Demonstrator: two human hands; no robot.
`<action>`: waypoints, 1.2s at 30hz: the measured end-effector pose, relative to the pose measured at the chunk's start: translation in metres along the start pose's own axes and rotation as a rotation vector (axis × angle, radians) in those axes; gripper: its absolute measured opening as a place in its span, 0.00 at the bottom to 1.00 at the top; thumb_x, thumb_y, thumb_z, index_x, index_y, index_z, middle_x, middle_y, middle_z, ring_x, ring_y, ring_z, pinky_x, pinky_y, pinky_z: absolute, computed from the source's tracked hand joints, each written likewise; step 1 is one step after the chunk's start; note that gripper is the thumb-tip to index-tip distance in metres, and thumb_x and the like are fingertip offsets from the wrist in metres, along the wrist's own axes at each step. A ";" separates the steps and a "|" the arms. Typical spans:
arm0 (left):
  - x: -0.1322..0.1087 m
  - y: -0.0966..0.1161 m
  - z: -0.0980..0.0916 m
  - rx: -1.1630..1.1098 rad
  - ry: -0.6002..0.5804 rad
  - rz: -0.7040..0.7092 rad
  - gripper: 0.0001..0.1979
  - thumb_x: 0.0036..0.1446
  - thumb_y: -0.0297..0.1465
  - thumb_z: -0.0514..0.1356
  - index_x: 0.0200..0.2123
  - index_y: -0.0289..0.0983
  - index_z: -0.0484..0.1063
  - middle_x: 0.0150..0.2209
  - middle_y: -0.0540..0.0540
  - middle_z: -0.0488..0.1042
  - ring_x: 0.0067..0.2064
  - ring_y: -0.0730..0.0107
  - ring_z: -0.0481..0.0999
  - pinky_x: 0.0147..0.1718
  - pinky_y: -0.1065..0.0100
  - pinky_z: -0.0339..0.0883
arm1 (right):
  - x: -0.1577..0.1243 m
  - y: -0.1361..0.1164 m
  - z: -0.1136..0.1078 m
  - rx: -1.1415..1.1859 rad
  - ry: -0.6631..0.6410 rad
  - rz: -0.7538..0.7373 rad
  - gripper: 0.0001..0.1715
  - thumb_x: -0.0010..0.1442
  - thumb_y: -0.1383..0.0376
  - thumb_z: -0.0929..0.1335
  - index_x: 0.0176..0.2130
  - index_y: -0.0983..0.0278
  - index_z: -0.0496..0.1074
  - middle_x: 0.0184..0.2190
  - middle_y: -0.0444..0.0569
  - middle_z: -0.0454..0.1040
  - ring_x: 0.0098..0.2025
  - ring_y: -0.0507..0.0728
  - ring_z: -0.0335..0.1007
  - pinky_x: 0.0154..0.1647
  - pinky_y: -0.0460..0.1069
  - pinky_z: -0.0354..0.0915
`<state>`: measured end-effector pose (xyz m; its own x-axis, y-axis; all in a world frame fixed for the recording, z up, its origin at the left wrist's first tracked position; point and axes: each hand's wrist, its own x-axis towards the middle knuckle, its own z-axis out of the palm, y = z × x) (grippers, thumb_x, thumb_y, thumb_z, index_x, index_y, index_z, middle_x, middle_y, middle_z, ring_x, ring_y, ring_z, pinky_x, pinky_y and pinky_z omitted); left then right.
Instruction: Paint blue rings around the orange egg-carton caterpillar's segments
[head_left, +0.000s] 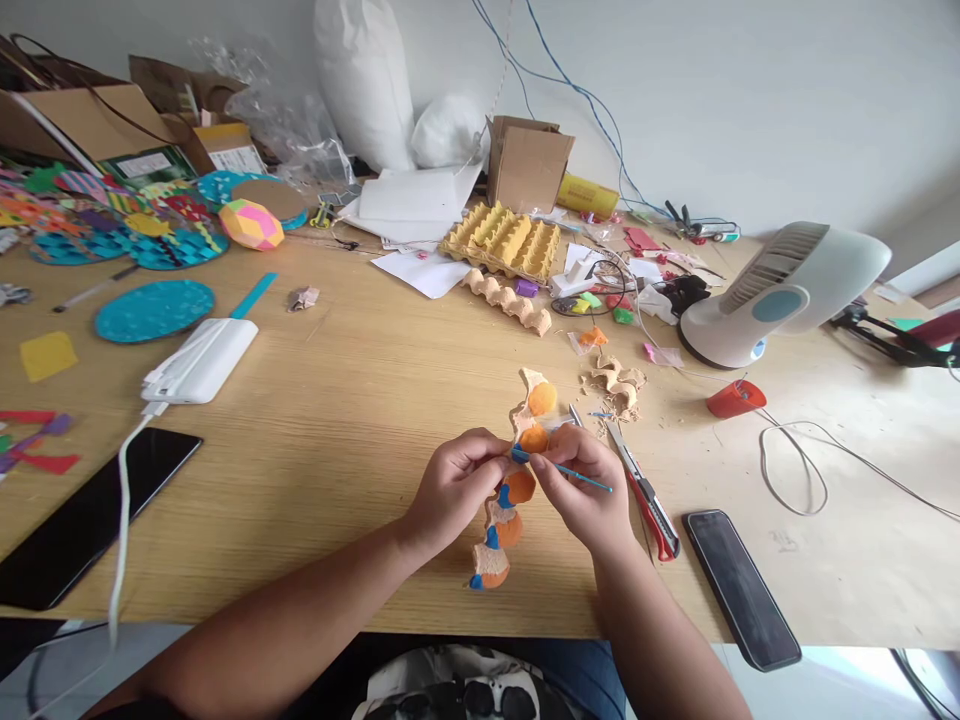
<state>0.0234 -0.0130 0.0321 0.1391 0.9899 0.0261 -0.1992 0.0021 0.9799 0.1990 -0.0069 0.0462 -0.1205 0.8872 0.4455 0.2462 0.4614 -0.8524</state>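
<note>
In the frame's lower centre, the left hand point(459, 488) pinches an orange-cupped carton strip point(508, 530) and the right hand point(591, 490) a blue stick point(585, 478); lower cups bear blue patches point(492, 537), the top cup point(541, 398) seemingly none.

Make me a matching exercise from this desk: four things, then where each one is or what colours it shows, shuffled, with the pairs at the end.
1. Strip in the left hand
2. Thin blue stick
3. Red-handled cutter
4. Yellow egg tray

A. In front of a cardboard box
B. Held in the right hand
C. Orange and blue patches
D. Lying between the right hand and a phone

Pairs: 1-C, 2-B, 3-D, 4-A.
</note>
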 end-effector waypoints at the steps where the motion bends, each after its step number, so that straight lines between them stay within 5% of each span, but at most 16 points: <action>1: 0.000 0.001 0.000 0.005 -0.001 0.000 0.08 0.59 0.30 0.63 0.28 0.37 0.79 0.30 0.48 0.72 0.33 0.70 0.71 0.31 0.70 0.66 | 0.000 0.001 0.000 0.001 0.007 0.006 0.15 0.65 0.63 0.72 0.28 0.60 0.68 0.25 0.42 0.67 0.26 0.52 0.62 0.27 0.49 0.60; 12: -0.003 0.000 0.002 -0.016 -0.011 -0.023 0.08 0.59 0.30 0.64 0.27 0.37 0.79 0.30 0.49 0.73 0.32 0.71 0.71 0.32 0.70 0.66 | -0.001 -0.001 0.000 -0.003 0.030 0.027 0.15 0.65 0.63 0.73 0.28 0.60 0.69 0.25 0.42 0.67 0.27 0.52 0.62 0.28 0.49 0.59; 22: 0.009 -0.003 0.000 -0.567 0.058 -0.380 0.08 0.47 0.32 0.70 0.32 0.34 0.82 0.28 0.47 0.78 0.29 0.70 0.72 0.29 0.69 0.66 | 0.001 0.012 -0.003 0.477 0.134 0.120 0.17 0.61 0.59 0.77 0.29 0.60 0.68 0.26 0.42 0.66 0.28 0.52 0.59 0.29 0.48 0.57; 36: 0.009 -0.002 -0.007 -0.723 -0.085 -0.444 0.07 0.56 0.30 0.65 0.37 0.36 0.83 0.33 0.46 0.82 0.33 0.68 0.76 0.36 0.69 0.70 | 0.003 0.003 -0.001 0.290 0.014 -0.029 0.12 0.62 0.69 0.75 0.29 0.60 0.72 0.26 0.43 0.69 0.30 0.52 0.65 0.31 0.49 0.61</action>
<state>0.0186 -0.0031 0.0292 0.4173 0.8620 -0.2877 -0.6754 0.5060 0.5365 0.2001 -0.0033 0.0450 -0.1099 0.8742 0.4729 -0.0428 0.4712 -0.8810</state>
